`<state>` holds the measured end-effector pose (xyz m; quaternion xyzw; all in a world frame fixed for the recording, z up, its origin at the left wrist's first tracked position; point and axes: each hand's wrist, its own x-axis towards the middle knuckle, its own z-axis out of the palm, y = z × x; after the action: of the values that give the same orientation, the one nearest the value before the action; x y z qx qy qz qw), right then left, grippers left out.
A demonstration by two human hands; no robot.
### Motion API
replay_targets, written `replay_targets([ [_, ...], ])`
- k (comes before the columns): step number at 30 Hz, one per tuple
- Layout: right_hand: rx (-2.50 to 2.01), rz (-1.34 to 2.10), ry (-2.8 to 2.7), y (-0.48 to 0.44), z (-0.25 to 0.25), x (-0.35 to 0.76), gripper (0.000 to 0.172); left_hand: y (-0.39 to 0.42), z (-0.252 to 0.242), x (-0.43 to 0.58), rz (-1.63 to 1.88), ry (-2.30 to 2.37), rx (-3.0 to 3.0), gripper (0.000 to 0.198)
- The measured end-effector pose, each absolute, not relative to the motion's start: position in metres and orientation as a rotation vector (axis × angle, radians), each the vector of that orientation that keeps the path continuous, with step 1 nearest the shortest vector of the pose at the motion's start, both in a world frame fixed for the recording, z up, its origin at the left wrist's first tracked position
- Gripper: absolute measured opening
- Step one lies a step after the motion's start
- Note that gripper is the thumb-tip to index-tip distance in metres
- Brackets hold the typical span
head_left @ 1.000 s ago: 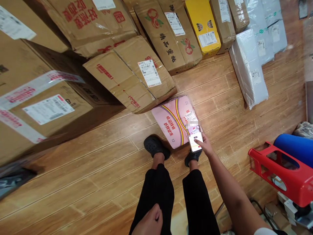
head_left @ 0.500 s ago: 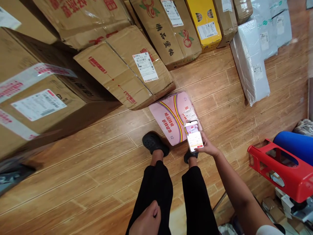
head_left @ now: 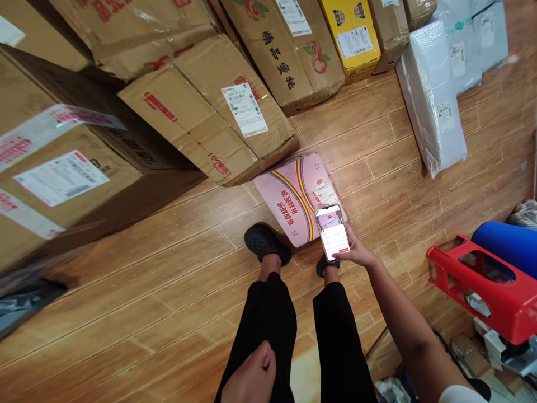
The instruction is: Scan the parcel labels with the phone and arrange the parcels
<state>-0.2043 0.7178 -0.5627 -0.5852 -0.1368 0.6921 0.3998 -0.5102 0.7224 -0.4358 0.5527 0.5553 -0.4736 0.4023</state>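
Note:
My right hand (head_left: pixel 356 249) is closed around a smartphone (head_left: pixel 334 240), thumb at the lower part of its lit screen. The screen shows a picture of a pink surface with a label above a white page with a red button. Beneath and beyond the phone, a pink carton (head_left: pixel 279 204) with rainbow stripes and red lettering lies on the floor; the phone covers its near right corner. A white label (head_left: pixel 326 193) on the carton shows just past the phone. My left hand (head_left: pixel 251 374) is curled into a fist in front of my left thigh, with nothing visible in it.
Brown cartons (head_left: pixel 210 117) with shipping labels stand at the left and back. A yellow box (head_left: pixel 352 42) and a white bubble-wrapped parcel (head_left: pixel 434 101) are at the back right. A red plastic stool (head_left: pixel 482 280) and a blue roll (head_left: pixel 503 246) lie at the right.
The phone's screen has changed slightly: an orange strip near the bottom is gone. The view has shifted a little; both hands keep nearly the same place.

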Motion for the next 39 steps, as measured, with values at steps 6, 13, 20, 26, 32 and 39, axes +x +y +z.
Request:
replay_targets([
  [6, -1.463, 1.736, -0.36, 0.717, -0.564, -0.202, 0.092, 0.715, -0.44, -0.516, -1.128, 1.433, 1.444, 0.027],
  [13, -1.488, 1.733, -0.352, 0.716, -0.566, -0.2, 0.093, 0.725, -0.434, -0.51, -1.211, 1.386, 1.409, 0.025],
  [20, -1.484, 1.731, -0.347, 0.717, -0.566, -0.199, 0.093, 0.729, -0.432, -0.505, -1.264, 1.37, 1.4, 0.024],
  [26, -1.465, 1.751, -0.311, 0.716, -0.566, -0.199, 0.095, 0.73, -0.432, -0.504, -1.265, 1.379, 1.397, 0.025],
  [32, -1.394, 1.774, -0.274, 0.716, -0.554, -0.202, 0.099, 0.729, -0.433, -0.504, -1.252, 1.381, 1.428, 0.026],
  [39, -1.277, 1.802, -0.148, 0.723, -0.526, -0.214, 0.095, 0.733, -0.432, -0.5, -1.247, 1.399, 1.405, 0.026],
])
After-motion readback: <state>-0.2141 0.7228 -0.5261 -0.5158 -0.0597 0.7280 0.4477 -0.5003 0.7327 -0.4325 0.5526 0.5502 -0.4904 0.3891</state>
